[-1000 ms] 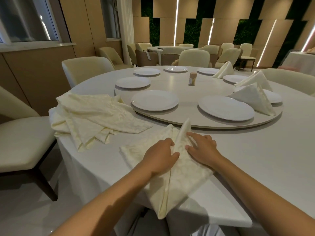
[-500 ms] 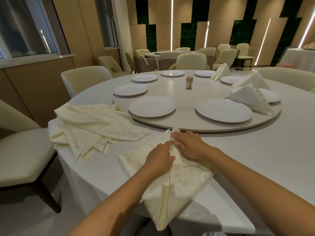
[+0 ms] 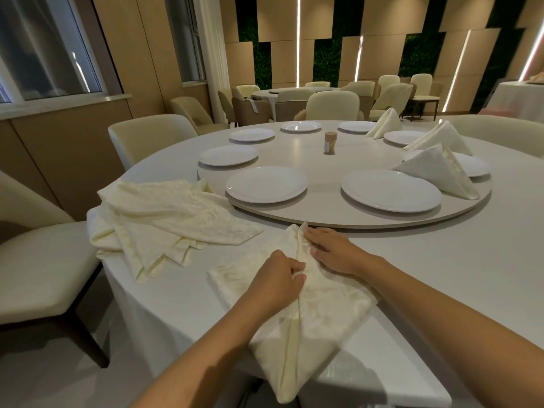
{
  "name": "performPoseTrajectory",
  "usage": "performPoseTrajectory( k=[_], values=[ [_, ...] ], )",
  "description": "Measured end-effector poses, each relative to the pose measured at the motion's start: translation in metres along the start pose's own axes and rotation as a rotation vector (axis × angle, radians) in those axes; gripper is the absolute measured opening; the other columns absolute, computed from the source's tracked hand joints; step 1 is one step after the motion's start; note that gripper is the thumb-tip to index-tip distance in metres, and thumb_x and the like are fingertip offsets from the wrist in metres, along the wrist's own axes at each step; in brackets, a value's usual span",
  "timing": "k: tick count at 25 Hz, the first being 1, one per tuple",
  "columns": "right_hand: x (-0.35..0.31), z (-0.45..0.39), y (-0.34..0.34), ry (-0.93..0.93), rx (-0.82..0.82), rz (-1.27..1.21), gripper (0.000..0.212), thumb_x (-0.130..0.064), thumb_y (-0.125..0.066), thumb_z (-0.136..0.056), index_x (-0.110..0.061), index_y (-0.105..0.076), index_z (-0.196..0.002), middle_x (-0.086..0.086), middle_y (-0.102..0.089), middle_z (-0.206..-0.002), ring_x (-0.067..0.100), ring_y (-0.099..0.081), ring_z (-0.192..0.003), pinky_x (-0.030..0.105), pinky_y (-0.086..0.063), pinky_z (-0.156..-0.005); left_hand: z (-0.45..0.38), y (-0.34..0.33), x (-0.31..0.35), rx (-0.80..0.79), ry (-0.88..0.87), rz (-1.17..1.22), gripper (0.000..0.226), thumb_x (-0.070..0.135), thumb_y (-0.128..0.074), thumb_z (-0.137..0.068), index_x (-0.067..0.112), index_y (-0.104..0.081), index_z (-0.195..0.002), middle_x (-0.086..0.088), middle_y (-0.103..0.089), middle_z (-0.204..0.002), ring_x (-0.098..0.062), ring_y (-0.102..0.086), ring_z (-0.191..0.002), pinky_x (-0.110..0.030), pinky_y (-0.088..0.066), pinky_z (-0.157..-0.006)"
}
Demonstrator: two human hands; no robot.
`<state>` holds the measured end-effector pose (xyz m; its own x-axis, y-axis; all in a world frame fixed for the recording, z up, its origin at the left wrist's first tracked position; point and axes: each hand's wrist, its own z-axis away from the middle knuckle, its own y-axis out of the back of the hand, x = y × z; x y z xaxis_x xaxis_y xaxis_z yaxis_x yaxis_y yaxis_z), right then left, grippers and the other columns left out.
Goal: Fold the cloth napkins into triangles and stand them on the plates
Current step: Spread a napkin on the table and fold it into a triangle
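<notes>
Head view: round white table (image 3: 441, 275), dining room.

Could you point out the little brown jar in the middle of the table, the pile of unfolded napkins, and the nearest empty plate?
Brown jar (image 3: 329, 143), head view, middle of its side.
Napkin pile (image 3: 164, 219), head view, top cloth.
Nearest empty plate (image 3: 266, 184), head view, its centre.

Looks like a restaurant banquet room: big round table (image 3: 441, 290) with a lazy Susan (image 3: 353, 160) ringed by white plates (image 3: 266, 184), folded napkins (image 3: 438, 172) standing on some, matching cream chairs (image 3: 150, 139), more set tables (image 3: 294, 91) behind.
</notes>
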<state>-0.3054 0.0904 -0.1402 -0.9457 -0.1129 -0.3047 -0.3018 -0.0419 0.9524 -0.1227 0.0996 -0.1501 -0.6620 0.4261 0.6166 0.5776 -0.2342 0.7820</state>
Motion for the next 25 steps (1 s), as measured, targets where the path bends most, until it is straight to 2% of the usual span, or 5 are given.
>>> performPoseTrajectory(
  k=[3, 10, 17, 21, 25],
  values=[
    [0.002, 0.002, -0.002, 0.04, -0.005, 0.001, 0.046, -0.024, -0.036, -0.102, -0.018, -0.031, -0.148, -0.002, -0.023, -0.157, 0.013, -0.018, -0.145, 0.024, -0.01, -0.116, 0.002, 0.004, 0.002, 0.014, 0.02, -0.027, 0.031, 0.034, -0.059, -0.092, 0.02, -0.066, -0.119, 0.002, -0.055, -0.112, -0.007, -0.059, -0.09, -0.015, -0.039, -0.073],
    [0.006, 0.01, 0.0, -0.001, -0.069, 0.073, 0.046, -0.033, -0.03, -0.103, -0.029, -0.028, -0.149, -0.007, -0.02, -0.158, 0.016, -0.017, -0.145, 0.038, -0.013, -0.119, 0.004, 0.01, 0.006, -0.056, -0.011, -0.044, 0.02, 0.035, -0.063, -0.089, 0.02, -0.077, -0.086, -0.002, -0.061, -0.094, -0.01, -0.056, -0.067, -0.017, -0.036, -0.059],
    [0.003, 0.031, 0.003, -0.014, -0.086, 0.116, 0.046, -0.037, -0.027, -0.103, -0.031, -0.028, -0.148, -0.005, -0.02, -0.158, 0.018, -0.016, -0.145, 0.042, -0.012, -0.117, 0.014, 0.005, 0.02, 0.03, -0.03, -0.163, 0.029, 0.035, -0.055, -0.093, 0.018, -0.071, -0.111, 0.0, -0.056, -0.12, -0.016, -0.056, -0.105, -0.033, -0.049, -0.093],
    [-0.002, 0.035, -0.001, -0.021, -0.058, 0.082, 0.045, -0.034, -0.028, -0.103, -0.033, -0.028, -0.148, -0.007, -0.019, -0.158, 0.02, -0.015, -0.145, 0.041, -0.01, -0.115, -0.02, 0.008, 0.024, -0.053, -0.176, -0.386, 0.046, 0.027, -0.031, -0.102, 0.019, -0.037, -0.146, -0.002, -0.024, -0.157, -0.019, -0.019, -0.144, -0.037, -0.013, -0.118],
    [-0.003, 0.033, -0.01, -0.029, -0.007, 0.106, 0.046, -0.034, -0.025, -0.103, -0.034, -0.026, -0.149, -0.009, -0.019, -0.158, 0.02, -0.018, -0.142, 0.039, -0.011, -0.112, -0.05, 0.001, 0.0, -0.266, -0.056, -0.484, 0.053, 0.035, -0.017, -0.103, 0.022, -0.009, -0.154, 0.0, -0.001, -0.162, -0.018, 0.002, -0.149, -0.044, 0.002, -0.12]
  ],
)
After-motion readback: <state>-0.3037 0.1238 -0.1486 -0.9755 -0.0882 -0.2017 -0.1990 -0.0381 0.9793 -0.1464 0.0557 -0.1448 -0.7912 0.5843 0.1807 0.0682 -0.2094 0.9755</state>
